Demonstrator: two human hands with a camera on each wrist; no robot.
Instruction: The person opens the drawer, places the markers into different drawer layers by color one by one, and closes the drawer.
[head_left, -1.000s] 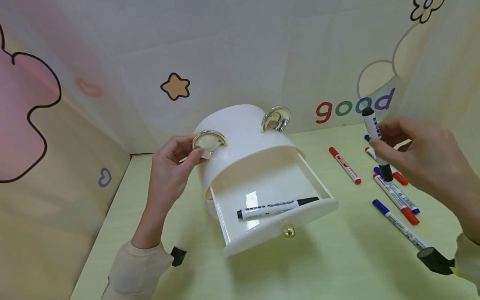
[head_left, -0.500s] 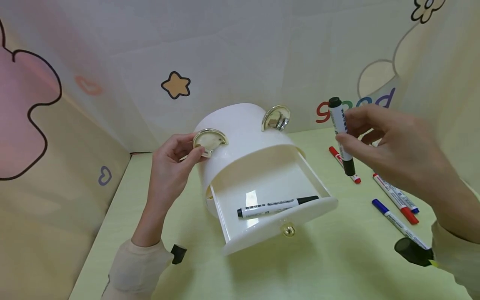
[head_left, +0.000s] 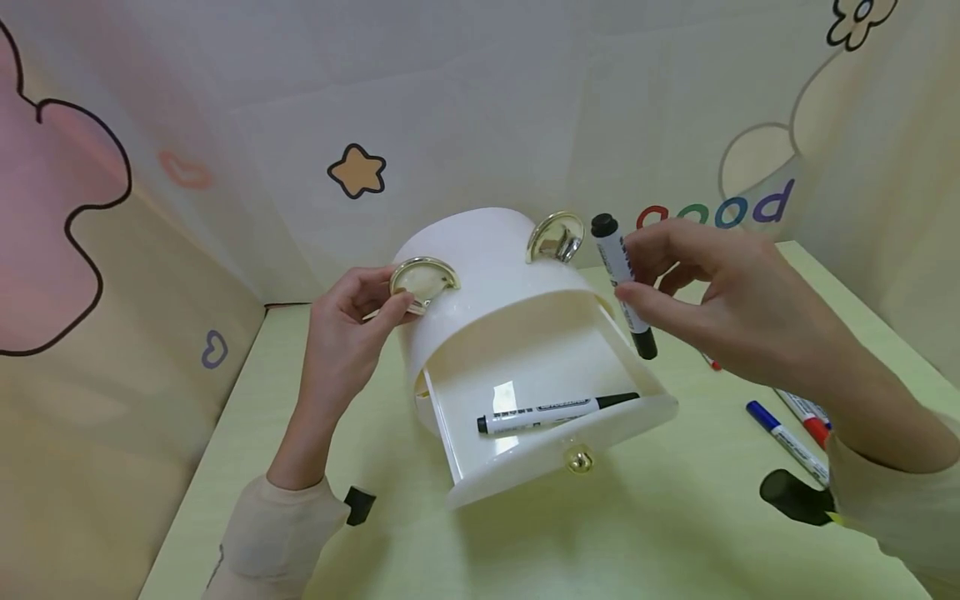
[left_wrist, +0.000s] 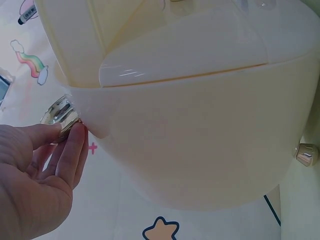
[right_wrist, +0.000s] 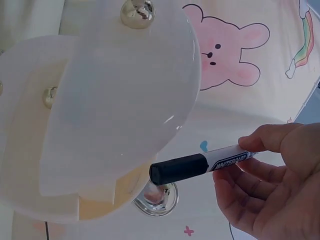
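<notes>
A white rounded box [head_left: 480, 258] with two gold ears stands on the table, its drawer [head_left: 540, 358] pulled out toward me. Inside the drawer, near its front wall, lies a black-capped whiteboard marker [head_left: 536, 417]. My left hand [head_left: 348, 321] pinches the left gold ear [head_left: 422, 282] between thumb and fingers, also seen in the left wrist view. A second black whiteboard marker [head_left: 622, 279] is pinched upright, slightly tilted, in my right hand [head_left: 712, 287], beside the drawer's right wall. In the right wrist view the black cap of this whiteboard marker [right_wrist: 180, 169] points toward the box.
On the table to the right lie a blue-capped marker [head_left: 787, 442] and a red marker [head_left: 813, 423]; my right arm covers others there. The drawer front carries a gold knob [head_left: 578, 459]. A patterned curtain [head_left: 465, 100] hangs behind the box.
My right hand has carried the black whiteboard marker leftward from above the loose markers to beside the open drawer. My left hand has stayed on the gold ear.
</notes>
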